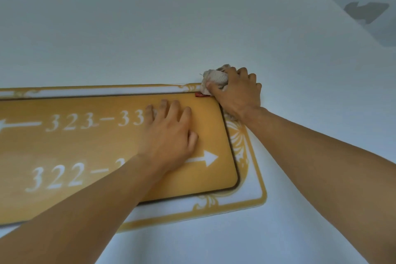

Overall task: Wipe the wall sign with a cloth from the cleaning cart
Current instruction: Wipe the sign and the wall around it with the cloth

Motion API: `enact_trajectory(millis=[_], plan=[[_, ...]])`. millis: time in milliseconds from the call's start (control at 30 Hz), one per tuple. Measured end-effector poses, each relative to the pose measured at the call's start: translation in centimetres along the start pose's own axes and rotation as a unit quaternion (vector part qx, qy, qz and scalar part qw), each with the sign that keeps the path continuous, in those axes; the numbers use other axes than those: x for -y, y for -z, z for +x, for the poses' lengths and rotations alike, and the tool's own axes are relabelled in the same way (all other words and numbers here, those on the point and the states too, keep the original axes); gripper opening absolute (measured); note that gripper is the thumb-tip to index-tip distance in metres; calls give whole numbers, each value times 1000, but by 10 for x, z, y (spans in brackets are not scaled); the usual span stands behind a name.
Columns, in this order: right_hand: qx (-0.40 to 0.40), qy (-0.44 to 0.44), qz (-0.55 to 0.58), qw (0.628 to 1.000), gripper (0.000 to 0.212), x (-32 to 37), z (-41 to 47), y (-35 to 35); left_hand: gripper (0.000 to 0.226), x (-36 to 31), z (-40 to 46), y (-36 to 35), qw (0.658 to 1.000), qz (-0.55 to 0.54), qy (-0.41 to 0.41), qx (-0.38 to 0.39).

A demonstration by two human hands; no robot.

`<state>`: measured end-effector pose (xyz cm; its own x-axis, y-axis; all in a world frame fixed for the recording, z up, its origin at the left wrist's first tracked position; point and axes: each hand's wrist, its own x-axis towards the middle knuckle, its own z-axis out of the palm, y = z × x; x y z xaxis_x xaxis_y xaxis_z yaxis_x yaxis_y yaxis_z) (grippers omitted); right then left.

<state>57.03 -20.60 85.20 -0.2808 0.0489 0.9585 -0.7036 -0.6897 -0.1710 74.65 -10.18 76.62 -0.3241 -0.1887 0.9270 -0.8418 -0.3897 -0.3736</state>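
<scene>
A gold wall sign (pixel 75 148) with white room numbers and arrows hangs on the wall, framed by a white border with gold ornament. My right hand (pixel 237 92) grips a bunched beige cloth (pixel 214 80) and holds it against the sign's top right corner. My left hand (pixel 169 133) lies flat on the gold panel with fingers spread, covering part of the numbers. A small red mark (pixel 201 95) shows at the panel's top edge beside the cloth.
The pale wall (pixel 150 28) surrounds the sign on all sides. A wall corner runs diagonally at the upper right, with a dark grey patch (pixel 366 12) beyond it. The cleaning cart is out of view.
</scene>
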Motion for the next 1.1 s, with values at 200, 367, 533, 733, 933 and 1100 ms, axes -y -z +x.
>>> enact_trajectory(millis=[200, 367, 533, 733, 933, 1100], plan=[[-2, 2, -14, 1000, 67, 0, -13, 3, 63, -3, -2, -1, 1000, 4, 1, -3], [14, -4, -35, 999, 56, 1, -29, 12, 68, -8, -12, 1, 1000, 4, 10, 11], [13, 5, -52, 999, 53, -2, -65, 23, 68, -12, -30, 4, 999, -19, 22, 26], [7, 17, -90, 996, 44, -14, -127, 40, 70, -11, -54, 12, 998, -3, 28, 50], [17, 5, -94, 995, 33, -19, -186, 60, 71, -14, -68, 19, 997, -17, 27, 68], [38, -2, -89, 995, 30, -26, -228, 73, 71, -16, -79, 26, 996, -32, 25, 83]])
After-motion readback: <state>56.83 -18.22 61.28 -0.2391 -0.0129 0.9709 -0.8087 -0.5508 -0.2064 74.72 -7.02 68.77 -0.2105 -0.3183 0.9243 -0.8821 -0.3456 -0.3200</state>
